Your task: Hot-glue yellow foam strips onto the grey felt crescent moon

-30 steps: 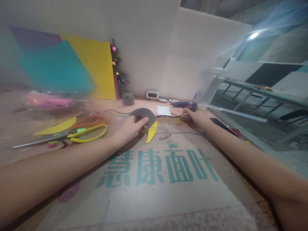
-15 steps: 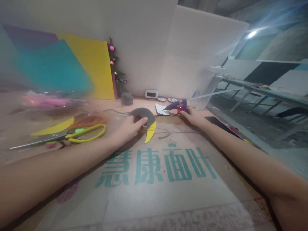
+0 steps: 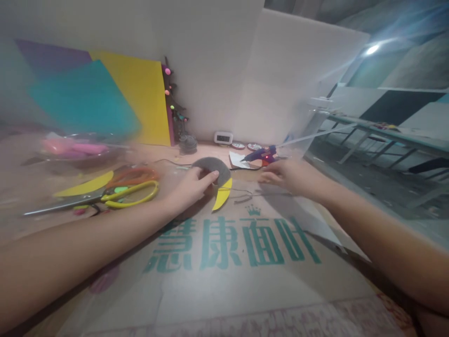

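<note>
My left hand (image 3: pixel 198 185) pinches a grey crescent-shaped felt piece (image 3: pixel 212 164) with thumb and fingers. A yellow pointed piece (image 3: pixel 224 194) shows at the crescent's lower end, and a thin grey cord (image 3: pixel 242 195) trails from it to the right. Apart from the glue gun, my right hand (image 3: pixel 287 175) hovers over the table with loosely bent fingers and nothing visible in them. Just beyond it the dark blue glue gun (image 3: pixel 261 154), its red light lit, rests with its nozzle over a white paper scrap (image 3: pixel 238 160).
Scissors with yellow and orange handles (image 3: pixel 135 194) lie at the left beside a yellow felt piece (image 3: pixel 89 185). Behind them stands a clear bowl with pink items (image 3: pixel 75 149). Coloured sheets (image 3: pixel 140 98), a small ornamental tree (image 3: pixel 175 103) and a white digital clock (image 3: pixel 223 137) line the back.
My right hand has let go of the glue gun and drawn back towards me. My left hand keeps hold of the grey crescent. The view has shifted slightly.
</note>
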Demonstrator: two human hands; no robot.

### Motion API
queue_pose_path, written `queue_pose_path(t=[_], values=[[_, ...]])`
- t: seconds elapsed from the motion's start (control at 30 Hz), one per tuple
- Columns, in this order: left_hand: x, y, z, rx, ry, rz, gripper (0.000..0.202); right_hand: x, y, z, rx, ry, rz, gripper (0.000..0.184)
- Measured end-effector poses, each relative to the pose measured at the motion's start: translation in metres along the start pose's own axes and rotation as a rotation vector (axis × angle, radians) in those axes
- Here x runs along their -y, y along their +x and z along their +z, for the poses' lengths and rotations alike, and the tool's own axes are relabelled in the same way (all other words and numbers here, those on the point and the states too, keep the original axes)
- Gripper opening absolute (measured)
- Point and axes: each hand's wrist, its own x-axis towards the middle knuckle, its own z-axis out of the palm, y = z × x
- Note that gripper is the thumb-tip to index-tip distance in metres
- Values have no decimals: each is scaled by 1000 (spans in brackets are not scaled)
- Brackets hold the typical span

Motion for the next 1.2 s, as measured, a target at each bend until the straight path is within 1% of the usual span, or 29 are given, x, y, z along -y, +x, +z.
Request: queue_pose_path(t=[0.03, 0.1, 0.17, 0.2, 0.23, 0.27, 0.3, 0.33, 0.37, 0.4, 0.43, 0.47, 0.57, 0.63, 0.8, 0.87, 1.0, 1.13, 1.2], values=[[-2, 0, 0, 3, 15, 17, 24, 14, -5, 2, -17, 62, -46, 34], [-5, 0, 0, 8, 43, 45, 24, 37, -14, 9, -42, 131, -167, 41], [-7, 0, 0, 5, 53, 53, 24, 47, -18, 15, -6, 135, -276, 57], [-8, 0, 0, 1, 54, 53, 24, 47, -18, 17, 21, 130, -293, 61], [-9, 0, 0, -3, 55, 55, 24, 44, -17, 17, 63, 128, -284, 59], [-10, 0, 0, -3, 59, 61, 25, 38, -15, 16, 121, 131, -258, 51], [-10, 0, -1, 4, 69, 69, 26, 31, -12, 13, 192, 141, -213, 38], [-10, 0, -1, 11, 87, 74, 27, 23, -9, 9, 303, 153, -185, 25], [-9, 0, -1, 17, 110, 74, 28, 14, -5, 5, 404, 166, -169, 15], [-8, 0, -2, 17, 131, 70, 30, 6, -2, 1, 487, 169, -151, 12], [-7, 0, -2, 13, 148, 65, 31, -2, 1, -3, 542, 155, -134, 12], [-5, 1, -3, 9, 162, 55, 33, -10, 3, -6, 556, 117, -108, 12], [-1, 2, -3, 15, 138, 63, 33, -33, 8, -12, 485, -54, -28, 11], [0, 3, -3, 27, 115, 64, 32, -48, 10, -13, 425, -106, 14, 12], [-4, 2, -1, -1, 102, 73, 28, -84, 17, -16, 451, -114, 61, 28], [-5, 1, 0, -8, 78, 58, 26, -97, 19, -16, 426, -112, 89, 30], [-6, 0, 1, -34, 70, 34, 28, -124, 19, -11, 311, -195, 244, 29], [-6, 0, 1, -46, 57, 22, 27, -148, 13, -6, 180, -201, 339, 32], [-5, 1, 1, -49, 33, 8, 27, -157, 9, -4, 119, -196, 369, 24]])
